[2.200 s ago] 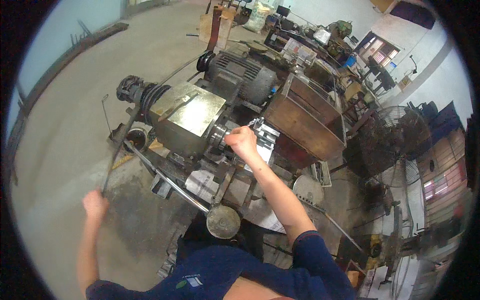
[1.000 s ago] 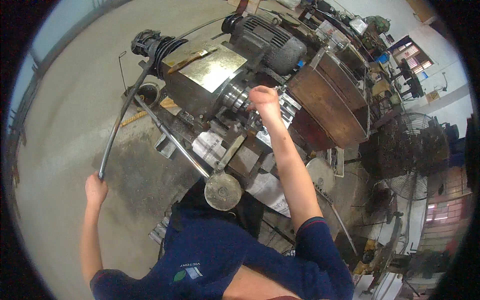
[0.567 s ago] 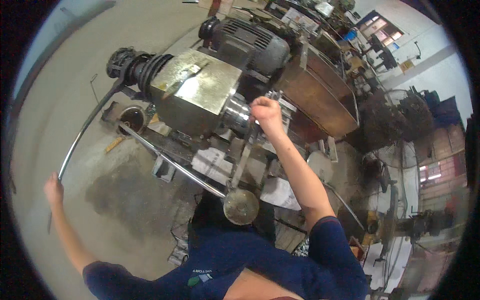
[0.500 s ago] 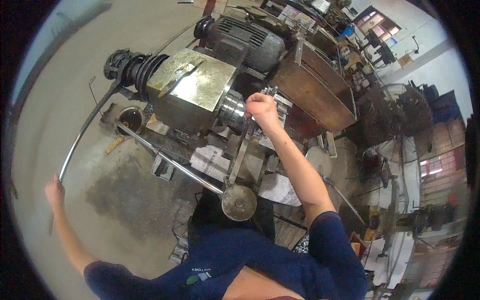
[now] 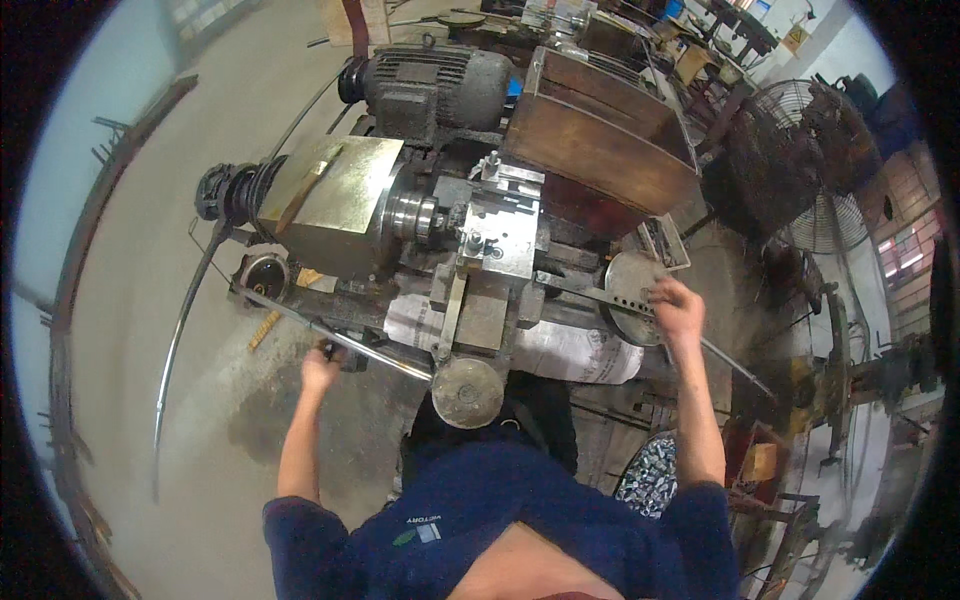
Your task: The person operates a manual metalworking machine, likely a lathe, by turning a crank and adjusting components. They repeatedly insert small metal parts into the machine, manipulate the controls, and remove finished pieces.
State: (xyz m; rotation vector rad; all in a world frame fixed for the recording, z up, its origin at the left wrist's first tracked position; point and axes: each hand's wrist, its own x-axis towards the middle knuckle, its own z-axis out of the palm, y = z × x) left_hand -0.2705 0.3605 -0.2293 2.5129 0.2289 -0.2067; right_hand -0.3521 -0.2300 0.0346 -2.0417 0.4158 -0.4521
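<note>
My left hand [image 5: 319, 370] is closed at a small dark knob-like part [image 5: 329, 349], beside a dark block below the shiny metal rod [image 5: 365, 348]; the fingers partly hide what is in them. At the right, my right hand [image 5: 679, 312] closes around the outer end of a flat perforated metal bar [image 5: 598, 292], over a round metal disc [image 5: 622, 270]. That bar runs left to the carriage of a lathe-like machine. Its bright tool block [image 5: 508, 228] stands to the right of the shiny spindle chuck [image 5: 413, 217]. A round handwheel [image 5: 467, 393] sits nearest my body.
A long curved lever [image 5: 182, 338] hangs free at the left. A flat tool [image 5: 308, 190] lies on the headstock cover [image 5: 350, 180]. Behind are a motor [image 5: 440, 90] and a rusty metal box [image 5: 600, 140]. A large fan [image 5: 790, 170] stands at the right.
My left hand has let go of the long curved lever and moved right, near the shiny rod. My right hand has left the chuck area for the perforated bar. The view has shifted.
</note>
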